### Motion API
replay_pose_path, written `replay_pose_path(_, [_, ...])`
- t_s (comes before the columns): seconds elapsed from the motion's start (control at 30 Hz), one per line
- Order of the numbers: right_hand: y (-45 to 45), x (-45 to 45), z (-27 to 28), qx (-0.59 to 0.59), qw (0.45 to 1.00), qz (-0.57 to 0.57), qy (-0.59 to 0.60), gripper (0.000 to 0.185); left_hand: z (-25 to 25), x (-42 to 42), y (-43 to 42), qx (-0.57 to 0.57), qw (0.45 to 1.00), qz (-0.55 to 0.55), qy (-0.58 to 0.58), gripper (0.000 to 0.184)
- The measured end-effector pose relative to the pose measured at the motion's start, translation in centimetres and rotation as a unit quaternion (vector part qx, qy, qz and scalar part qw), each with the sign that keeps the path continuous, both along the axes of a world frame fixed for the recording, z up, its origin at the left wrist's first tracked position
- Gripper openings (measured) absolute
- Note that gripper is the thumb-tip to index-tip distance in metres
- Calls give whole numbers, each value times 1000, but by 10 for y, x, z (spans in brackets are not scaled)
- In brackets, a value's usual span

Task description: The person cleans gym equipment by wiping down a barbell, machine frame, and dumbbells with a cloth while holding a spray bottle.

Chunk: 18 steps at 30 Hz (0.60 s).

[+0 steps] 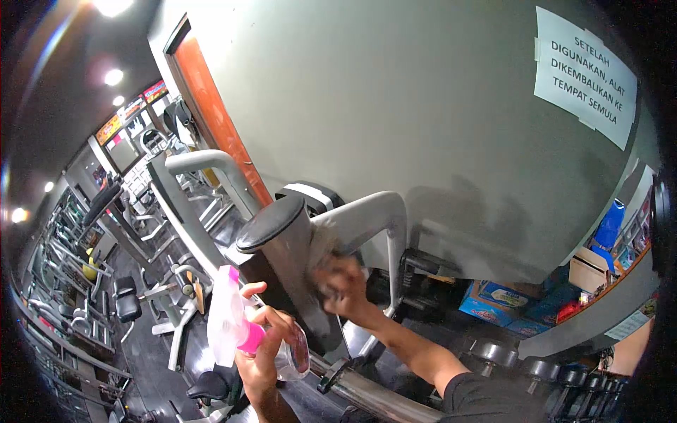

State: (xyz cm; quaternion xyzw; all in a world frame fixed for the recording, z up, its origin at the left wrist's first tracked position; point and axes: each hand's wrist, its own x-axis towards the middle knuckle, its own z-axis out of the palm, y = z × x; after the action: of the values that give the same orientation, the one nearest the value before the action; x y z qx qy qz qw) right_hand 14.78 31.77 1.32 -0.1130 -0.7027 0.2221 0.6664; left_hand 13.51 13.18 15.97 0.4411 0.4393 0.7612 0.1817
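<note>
My left hand (264,352) is closed round a clear spray bottle (295,356) with a pink and white spray head (227,317). The bottle is tilted, and its body shows behind my fingers. Up against the side of a grey gym machine's rounded column (293,257), my right hand (342,285) is blurred by motion with its fingers curled. A greyish-brown smear at its fingertips is too blurred to name. A dark round pad (271,224) caps the column, and a bent grey tube (374,211) runs off to its right.
A grey wall (395,106) with a paper sign (585,77) stands behind the machine. Several dumbbells (493,352) line the lower right, near blue boxes (493,303). Other gym machines (127,299) fill the left side. A horizontal bar (381,398) crosses the bottom.
</note>
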Motion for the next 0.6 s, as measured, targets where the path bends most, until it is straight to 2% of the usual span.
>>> replay_pose_path(0.07, [-1,2,-7,189,975,113,-37,39,-5,-4,1,9,1000,15,21,55])
replay_pose_path(0.1, [11,7,-16,235,966,48,-94,42,-6,-4,0,11,999,16,26,56])
replay_pose_path(0.17, [41,14,-24,45,964,168,-199,34,-7,-5,-2,14,999,18,27,56])
replay_pose_path(0.2, [66,2,-61,-67,977,181,-95,30,-6,-5,-2,12,999,20,24,57])
replay_pose_path(0.23, [87,-9,-94,-178,966,188,12,27,-6,-5,-2,10,1000,21,20,57])
replay_pose_path(0.27, [97,-2,-83,-118,992,38,8,26,-6,-5,-2,7,1000,23,16,57])
replay_pose_path(0.3, [107,2,-69,-55,992,-112,4,24,-6,-4,-3,4,1000,25,13,58])
replay_pose_path(0.33, [112,2,-66,-55,992,-111,2,24,-6,-4,-3,1,1000,26,10,58])
replay_pose_path(0.4, [117,1,-63,-196,967,-160,-26,22,-9,-5,-3,0,999,34,17,58])
replay_pose_path(0.43, [96,6,-37,-192,972,-135,-10,21,-10,-6,-3,-1,999,41,24,58])
replay_pose_path(0.5, [61,3,-13,-121,989,-84,3,22,-5,-3,-2,2,1000,20,10,59])
replay_pose_path(0.53, [45,2,-8,-70,994,-72,-31,24,-3,-2,-1,6,1000,3,-5,59])
replay_pose_path(0.57, [32,-3,-17,-27,999,28,-32,28,-5,-3,0,5,1000,2,-7,59])
replay_pose_path(0.6, [3,12,10,45,993,-8,-110,34,-7,-7,2,17,1000,9,16,59])
